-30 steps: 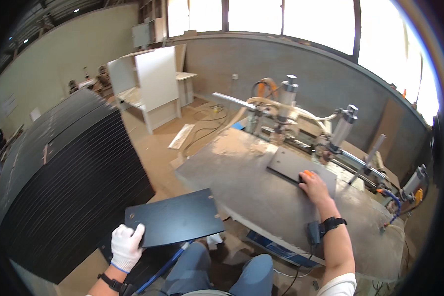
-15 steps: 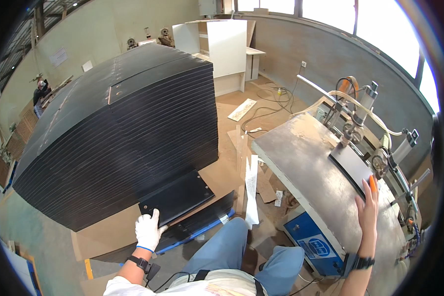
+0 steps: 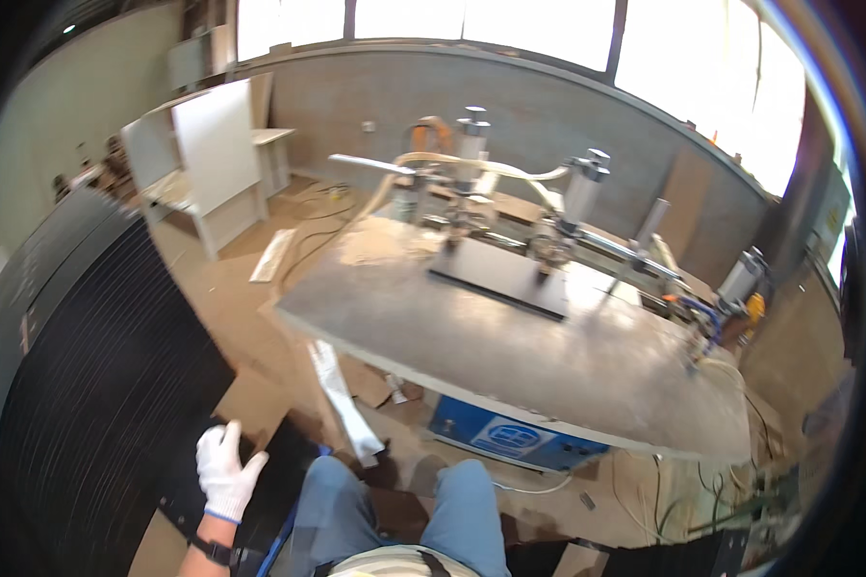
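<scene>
My left hand (image 3: 225, 471) wears a white glove and is open, its thumb and fingers apart, with nothing in it. It is over a dark panel (image 3: 185, 486) low beside the tall stack of black panels (image 3: 96, 356); whether it touches the panel I cannot tell. My right hand is out of view. On the metal-topped machine table (image 3: 404, 322) lies a flat black panel (image 3: 500, 277), its far edge under the upright cylinder clamps (image 3: 579, 197). No hand is near that panel.
Beneath the tabletop is a blue machine cabinet (image 3: 512, 435). Sawdust (image 3: 385, 242) covers the table's far left corner. A white strip (image 3: 344, 404) lies on the floor left of the table. Cables (image 3: 313, 231) run behind it, near a white cabinet (image 3: 216, 154).
My view has swung right, bringing the machine table to the middle. My right hand, earlier at the panel on the table, has left the view. My left hand stays low by the stack.
</scene>
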